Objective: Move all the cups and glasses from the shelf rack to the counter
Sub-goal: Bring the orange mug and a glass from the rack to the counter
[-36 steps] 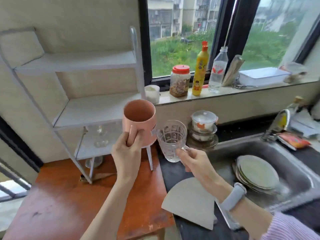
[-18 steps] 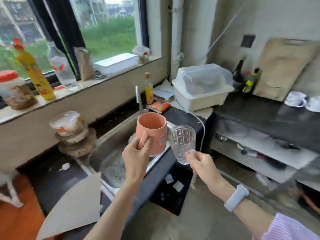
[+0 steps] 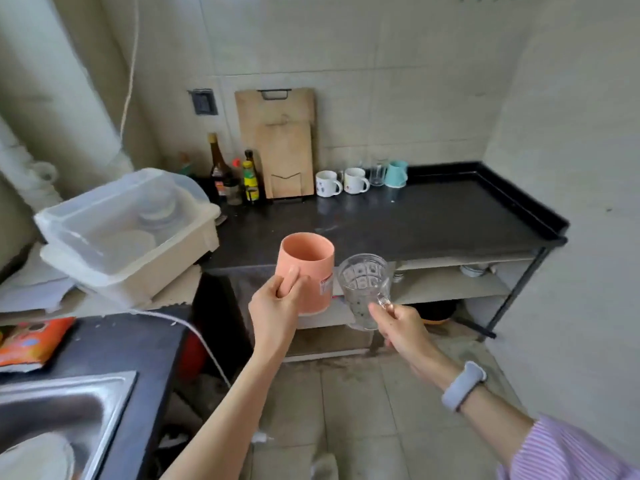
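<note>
Left hand [image 3: 277,308] grips the pink mug [image 3: 306,271] by its handle, fingers curled through, thumb on top; mug upright, held in air just short of the bench's [image 3: 433,220] front edge. Right hand [image 3: 398,327] pinches the handle of the clear glass mug [image 3: 363,289], also upright and airborne, just right of the pink one, the two nearly touching. Judgement: pink mug looks like light plastic, stiff, low risk; the glass is heavier, brittle and slick, so the handle hold is right, but keep the two apart to avoid a knock. Already at the bench's back edge: two white mugs [image 3: 341,181], a clear glass [image 3: 377,174] and a teal cup [image 3: 396,173], in a row beside the cutting boards [image 3: 277,147]. Lots of free bench in front of that row for a set-down. Dish tub [image 3: 131,230] sits at the bench's left end.
</note>
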Tool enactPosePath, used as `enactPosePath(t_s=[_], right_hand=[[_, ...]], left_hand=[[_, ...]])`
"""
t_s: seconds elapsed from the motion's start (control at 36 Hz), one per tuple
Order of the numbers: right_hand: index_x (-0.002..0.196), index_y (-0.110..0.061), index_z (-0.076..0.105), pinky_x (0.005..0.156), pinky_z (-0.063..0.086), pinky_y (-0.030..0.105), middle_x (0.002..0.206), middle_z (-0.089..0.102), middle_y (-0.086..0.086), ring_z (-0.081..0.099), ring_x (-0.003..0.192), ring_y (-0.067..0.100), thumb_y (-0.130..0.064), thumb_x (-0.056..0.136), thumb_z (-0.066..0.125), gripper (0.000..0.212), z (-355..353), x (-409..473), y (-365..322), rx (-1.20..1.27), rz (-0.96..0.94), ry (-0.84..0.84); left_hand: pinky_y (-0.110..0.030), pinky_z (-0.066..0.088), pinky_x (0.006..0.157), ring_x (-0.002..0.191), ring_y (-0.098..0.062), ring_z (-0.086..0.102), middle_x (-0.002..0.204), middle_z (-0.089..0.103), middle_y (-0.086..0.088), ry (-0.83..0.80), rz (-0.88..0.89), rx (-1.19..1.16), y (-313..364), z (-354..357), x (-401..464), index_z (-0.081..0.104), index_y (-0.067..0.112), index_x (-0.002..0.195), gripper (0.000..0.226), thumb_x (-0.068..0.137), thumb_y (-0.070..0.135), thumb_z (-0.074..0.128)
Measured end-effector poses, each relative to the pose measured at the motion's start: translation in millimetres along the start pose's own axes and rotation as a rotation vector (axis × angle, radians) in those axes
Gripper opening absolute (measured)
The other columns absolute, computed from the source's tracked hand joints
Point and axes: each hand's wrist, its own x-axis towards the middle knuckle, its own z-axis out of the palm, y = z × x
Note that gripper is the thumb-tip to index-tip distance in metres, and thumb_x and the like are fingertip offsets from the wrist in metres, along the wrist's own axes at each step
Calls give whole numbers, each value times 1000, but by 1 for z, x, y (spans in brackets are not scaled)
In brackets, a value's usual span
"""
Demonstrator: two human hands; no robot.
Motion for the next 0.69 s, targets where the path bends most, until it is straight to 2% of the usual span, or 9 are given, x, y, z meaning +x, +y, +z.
enactPosePath(t_s=[0.06,0.14,0.19,0.28,0.33,0.36,0.44,0.5,0.69], right_hand=[[48,-23,34,60,31,35,45,31,-7,31,48,13,-29,87,56,45,-12,32,4,10,26,56],[53,-21,37,59,31,35,50,33,-2,33,50,15,-30,88,55,41,-26,87,7,1,51,116],[54,-20,38,56,30,33,49,34,-3,32,46,13,-31,89,54,40,-32,126,6,11,73,134],[54,-22,39,48,26,28,47,33,-7,30,40,8,-30,90,53,40,-38,181,5,82,123,153],[54,-23,40,46,25,25,44,34,-9,30,39,6,-30,90,53,39,-42,213,4,104,140,162],[53,-23,40,45,25,24,43,34,-10,30,39,6,-30,90,53,40,-44,228,3,104,150,171],[53,-22,39,44,24,24,42,33,-11,29,38,7,-30,90,53,41,-52,268,2,121,186,201],[52,-22,40,43,25,24,39,34,-11,29,38,7,-28,90,53,41,-59,293,5,134,206,218],[54,-21,39,41,24,22,34,32,-13,26,38,6,-28,90,53,39,-83,390,21,149,275,239]], left_hand=[[-29,45,57,63,-13,52,63,63,3,-45,12,-7,-2,31,27,60,11,66,27,80,34,64],[-20,33,49,53,-6,40,50,53,9,-98,5,-28,-7,74,71,49,16,53,34,74,39,62],[-15,33,45,49,-4,41,46,54,15,-135,-22,-57,-12,100,101,46,22,50,32,72,41,60],[-22,45,48,55,-6,50,51,59,15,-191,-70,-59,-26,135,144,53,23,56,26,78,33,64],[-15,44,50,62,-8,57,60,63,15,-215,-77,-53,-31,157,172,57,26,60,21,80,31,64],[-17,46,53,67,-10,61,67,64,15,-228,-87,-53,-33,169,185,58,28,63,19,80,32,64],[-36,53,63,76,-18,64,73,67,11,-256,-143,-48,-40,203,221,60,26,66,17,80,34,65],[-41,54,68,77,-20,64,75,67,9,-276,-170,-46,-45,225,244,61,24,66,17,79,35,66],[-25,49,59,74,-13,63,72,64,13,-309,-214,-29,-64,305,308,59,26,67,18,81,36,65]])
